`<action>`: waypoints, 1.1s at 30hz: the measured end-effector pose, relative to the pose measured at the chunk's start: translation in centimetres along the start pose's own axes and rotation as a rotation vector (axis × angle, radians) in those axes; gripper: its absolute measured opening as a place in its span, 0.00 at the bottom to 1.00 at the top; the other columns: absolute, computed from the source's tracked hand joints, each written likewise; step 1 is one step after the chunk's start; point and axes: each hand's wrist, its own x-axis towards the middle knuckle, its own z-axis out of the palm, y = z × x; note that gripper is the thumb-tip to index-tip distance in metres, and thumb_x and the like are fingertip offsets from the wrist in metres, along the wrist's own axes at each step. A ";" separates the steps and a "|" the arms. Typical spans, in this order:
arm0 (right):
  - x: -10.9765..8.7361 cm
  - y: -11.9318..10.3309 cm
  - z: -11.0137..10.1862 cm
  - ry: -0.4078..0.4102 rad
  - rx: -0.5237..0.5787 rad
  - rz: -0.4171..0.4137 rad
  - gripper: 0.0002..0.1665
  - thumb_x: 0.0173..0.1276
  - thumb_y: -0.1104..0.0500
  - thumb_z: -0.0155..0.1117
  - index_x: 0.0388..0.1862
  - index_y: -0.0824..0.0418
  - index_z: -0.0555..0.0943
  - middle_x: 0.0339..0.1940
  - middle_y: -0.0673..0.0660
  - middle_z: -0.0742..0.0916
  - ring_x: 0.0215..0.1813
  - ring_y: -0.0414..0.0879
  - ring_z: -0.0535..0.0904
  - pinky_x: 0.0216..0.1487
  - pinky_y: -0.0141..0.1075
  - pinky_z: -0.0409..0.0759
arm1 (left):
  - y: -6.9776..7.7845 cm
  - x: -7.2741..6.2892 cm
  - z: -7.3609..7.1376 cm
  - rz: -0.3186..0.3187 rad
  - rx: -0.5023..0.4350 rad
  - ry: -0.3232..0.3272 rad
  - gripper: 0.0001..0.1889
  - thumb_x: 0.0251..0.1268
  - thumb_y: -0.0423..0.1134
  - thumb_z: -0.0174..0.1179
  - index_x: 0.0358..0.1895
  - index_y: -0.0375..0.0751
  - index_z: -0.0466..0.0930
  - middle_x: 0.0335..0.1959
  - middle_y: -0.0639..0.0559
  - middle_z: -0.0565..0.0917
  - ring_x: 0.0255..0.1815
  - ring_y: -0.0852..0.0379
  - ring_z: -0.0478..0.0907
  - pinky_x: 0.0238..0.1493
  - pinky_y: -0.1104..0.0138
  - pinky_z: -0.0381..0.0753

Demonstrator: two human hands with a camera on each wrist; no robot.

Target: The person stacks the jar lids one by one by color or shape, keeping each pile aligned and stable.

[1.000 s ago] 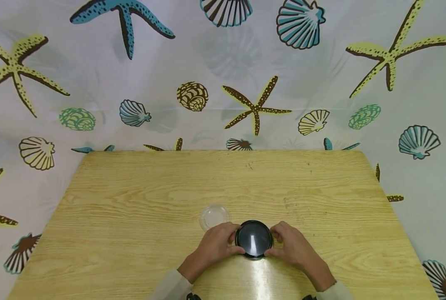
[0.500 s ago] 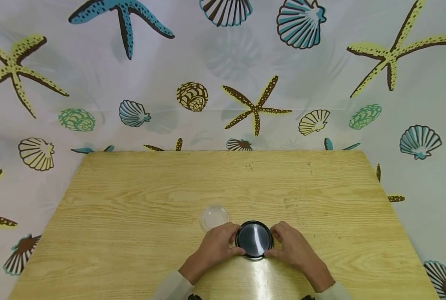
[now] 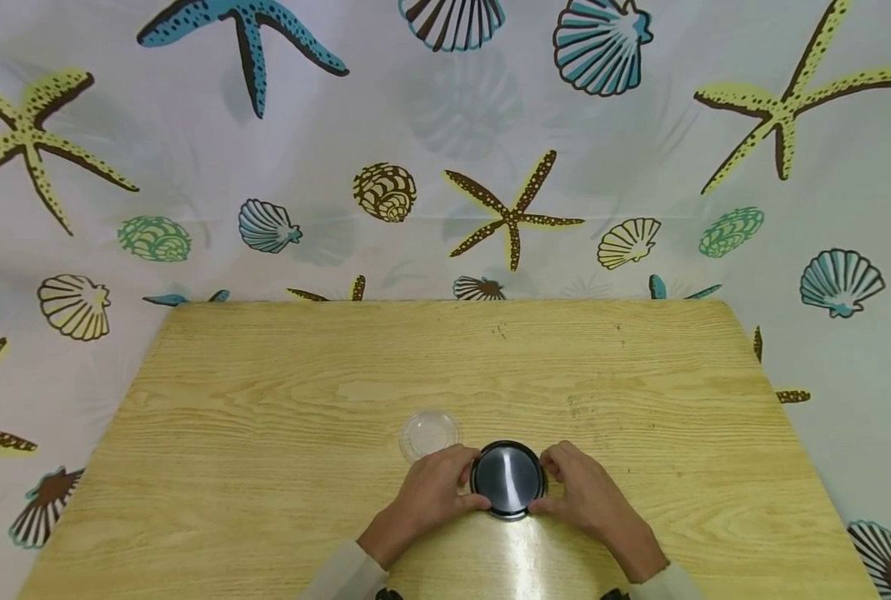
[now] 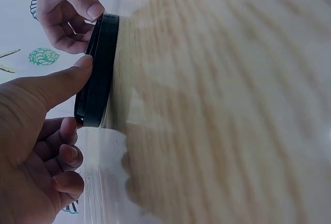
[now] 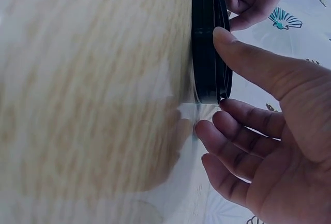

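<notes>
A round, shallow black dish [image 3: 507,477] with a shiny inside sits near the front middle of the wooden table. My left hand [image 3: 433,487] pinches its left rim between thumb and fingertips, and from the other side my right hand [image 3: 583,492] holds the right rim the same way. In the left wrist view the dish's dark side wall [image 4: 102,74] stands low over the wood grain. The right wrist view shows a thumb [image 5: 225,36] on the rim and the index fingertip at the lower edge.
A clear round plastic lid [image 3: 429,432] lies just behind the left hand, partly overlapped by it. Under everything is the wood-grain table [image 3: 265,400]. A white cloth [image 3: 317,125] printed with shells and starfish hangs behind and at both sides.
Both hands keep their hold on the dish with hardly any movement. The bright reflection inside the dish has shifted a little since the earliest frame.
</notes>
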 end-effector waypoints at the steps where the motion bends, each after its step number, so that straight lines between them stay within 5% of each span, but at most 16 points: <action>1: 0.0 0.0 0.0 -0.002 0.000 0.002 0.29 0.44 0.48 0.80 0.42 0.57 0.76 0.33 0.46 0.75 0.34 0.37 0.67 0.36 0.31 0.69 | 0.0 0.0 0.0 -0.002 0.002 -0.001 0.30 0.42 0.54 0.74 0.50 0.42 0.79 0.25 0.59 0.72 0.25 0.68 0.63 0.25 0.75 0.62; 23: 0.0 -0.2 -0.2 -0.036 0.035 0.006 0.26 0.47 0.50 0.79 0.41 0.57 0.77 0.34 0.47 0.75 0.36 0.39 0.69 0.37 0.32 0.71 | -0.2 -0.3 -0.1 -0.005 -0.003 0.006 0.31 0.42 0.55 0.73 0.49 0.42 0.79 0.25 0.59 0.72 0.24 0.68 0.62 0.25 0.75 0.62; 33: 0.3 0.1 -1.2 -0.014 0.034 0.048 0.28 0.47 0.50 0.78 0.44 0.60 0.79 0.38 0.49 0.80 0.40 0.40 0.75 0.41 0.35 0.76 | -1.0 -0.9 -0.8 0.001 -0.046 0.123 0.32 0.43 0.53 0.74 0.52 0.39 0.79 0.24 0.60 0.73 0.22 0.69 0.63 0.28 0.74 0.68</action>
